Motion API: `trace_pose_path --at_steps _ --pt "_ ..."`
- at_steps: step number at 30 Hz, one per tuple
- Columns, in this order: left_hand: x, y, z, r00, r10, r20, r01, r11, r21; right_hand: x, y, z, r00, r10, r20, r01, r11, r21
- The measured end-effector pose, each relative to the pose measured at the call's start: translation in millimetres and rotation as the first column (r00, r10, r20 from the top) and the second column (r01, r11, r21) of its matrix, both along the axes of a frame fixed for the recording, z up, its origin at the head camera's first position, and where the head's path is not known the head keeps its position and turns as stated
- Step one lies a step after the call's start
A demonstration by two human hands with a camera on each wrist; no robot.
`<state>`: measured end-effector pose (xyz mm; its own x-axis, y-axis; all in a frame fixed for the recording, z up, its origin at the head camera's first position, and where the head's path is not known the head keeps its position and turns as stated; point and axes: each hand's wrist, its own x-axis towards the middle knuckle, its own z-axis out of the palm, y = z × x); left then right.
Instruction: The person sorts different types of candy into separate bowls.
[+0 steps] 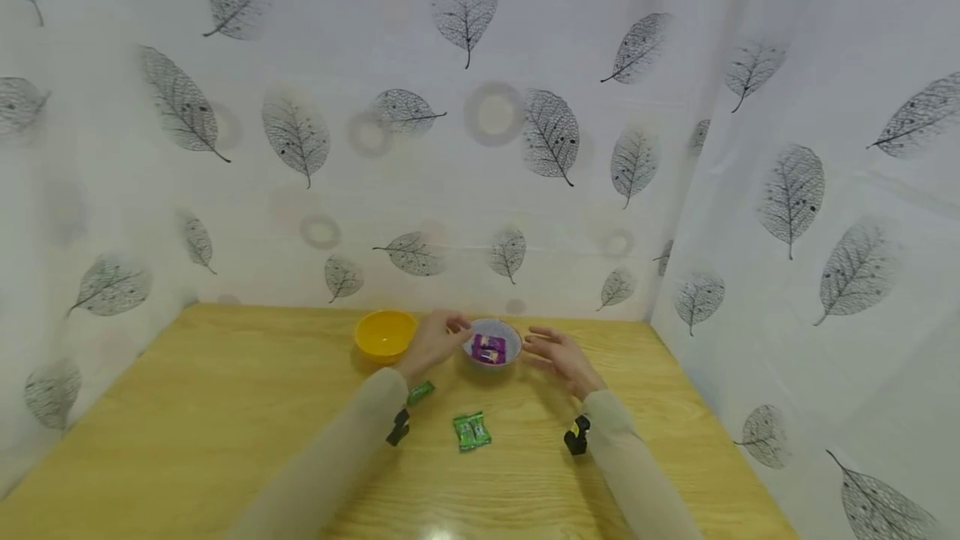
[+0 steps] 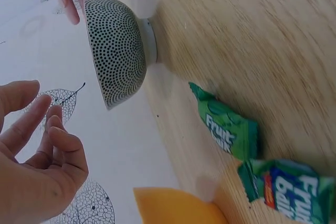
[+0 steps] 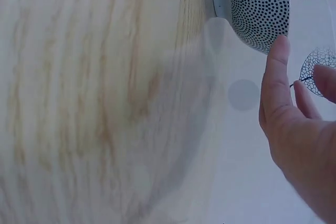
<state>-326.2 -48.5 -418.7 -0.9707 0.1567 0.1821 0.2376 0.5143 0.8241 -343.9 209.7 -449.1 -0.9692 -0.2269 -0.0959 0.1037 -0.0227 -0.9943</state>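
Observation:
A small bowl with a black-dotted outside (image 2: 118,51) stands towards the back of the table, with purple wrapped sweets (image 1: 489,348) in it. My left hand (image 1: 438,340) is at the bowl's left side, its fingers loosely bent with nothing between them, as the left wrist view shows (image 2: 47,156). On the bowl's other side is my right hand (image 1: 561,358), fingers extended. In the right wrist view a fingertip (image 3: 282,45) overlaps the bowl's edge. Green wrapped sweets (image 1: 471,432) lie in front of the bowl, and another green sweet (image 1: 420,392) lies by my left wrist.
To the left of my left hand stands a yellow bowl (image 1: 385,338), its near side close to my wrist. The wooden table (image 1: 225,407) ends at a white leaf-print curtain (image 1: 450,190) behind and at the right.

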Motion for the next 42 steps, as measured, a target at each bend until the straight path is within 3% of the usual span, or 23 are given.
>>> trace_pose_path --at_steps 7,15,19,24,26,32,38,42 --pt "6.1 -17.4 -0.7 0.999 -0.016 -0.048 0.016 1.0 -0.009 1.4 4.6 3.8 0.996 -0.089 -0.025 0.089 0.996 -0.003" --pt "14.0 -34.7 -0.2 0.999 0.029 0.036 -0.031 0.998 0.06 6.9 3.5 12.7 0.996 -0.089 -0.023 0.089 0.996 -0.013" --pt "18.5 -43.3 0.5 0.999 0.032 0.034 -0.035 0.996 0.079 9.2 -0.1 13.9 0.997 -0.077 -0.018 0.076 0.996 -0.038" --pt "23.6 -52.8 0.1 0.993 0.035 0.113 -0.053 0.985 0.164 14.0 -7.8 12.6 0.998 -0.064 -0.02 0.063 0.996 -0.061" --pt "23.2 -58.0 0.2 0.994 0.051 0.094 -0.064 0.987 0.145 16.4 -11.6 13.2 0.998 -0.056 -0.02 0.055 0.997 -0.053" --pt "19.0 -83.0 4.3 0.995 0.087 -0.052 -0.086 0.996 0.009 22.6 -26.3 16.1 0.999 -0.008 -0.032 0.007 0.999 -0.052" --pt "13.3 -108.2 -0.5 0.993 0.11 -0.043 -0.112 0.994 -0.023 27.7 -42.6 15.4 0.997 0.079 -0.028 -0.081 0.994 -0.074" --pt "10.2 -121.4 -7.0 0.989 0.146 0.004 -0.146 0.988 -0.043 32.6 -52.9 12.8 0.991 0.131 -0.021 -0.132 0.988 -0.078"
